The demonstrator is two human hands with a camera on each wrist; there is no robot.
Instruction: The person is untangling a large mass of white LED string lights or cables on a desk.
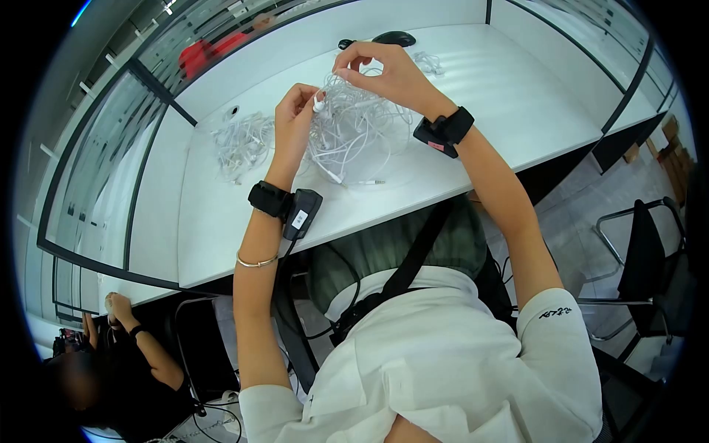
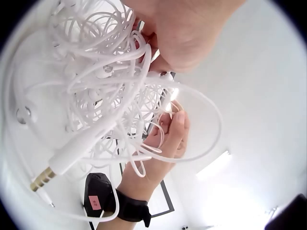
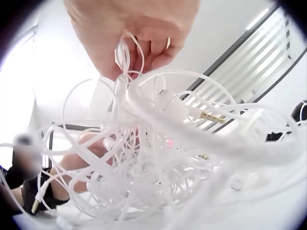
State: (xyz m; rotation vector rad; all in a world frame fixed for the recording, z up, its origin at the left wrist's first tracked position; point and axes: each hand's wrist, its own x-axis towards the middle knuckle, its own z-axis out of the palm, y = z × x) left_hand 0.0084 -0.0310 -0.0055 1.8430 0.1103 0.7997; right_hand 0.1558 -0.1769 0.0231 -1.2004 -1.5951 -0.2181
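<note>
A large tangle of white earphone cables [image 1: 354,136] lies on the white desk between the two hands, part of it lifted. At its left side my left hand [image 1: 293,125] pinches a cable, with a white earbud [image 1: 319,104] by the fingertips. My right hand [image 1: 395,74] is raised over the top of the tangle, and its fingers pinch thin looped strands [image 3: 123,57]. In the left wrist view, a white audio plug [image 2: 79,149] with a gold tip hangs close to the camera. Another plug [image 1: 375,181] rests near the desk's front edge.
A second heap of white cables [image 1: 242,140] sits to the left, and a small white bundle [image 1: 427,63] behind the right hand. A black computer mouse [image 1: 395,38] is at the back. Partitions [image 1: 539,63] border the desk. Another person's arm [image 1: 151,351] shows lower left.
</note>
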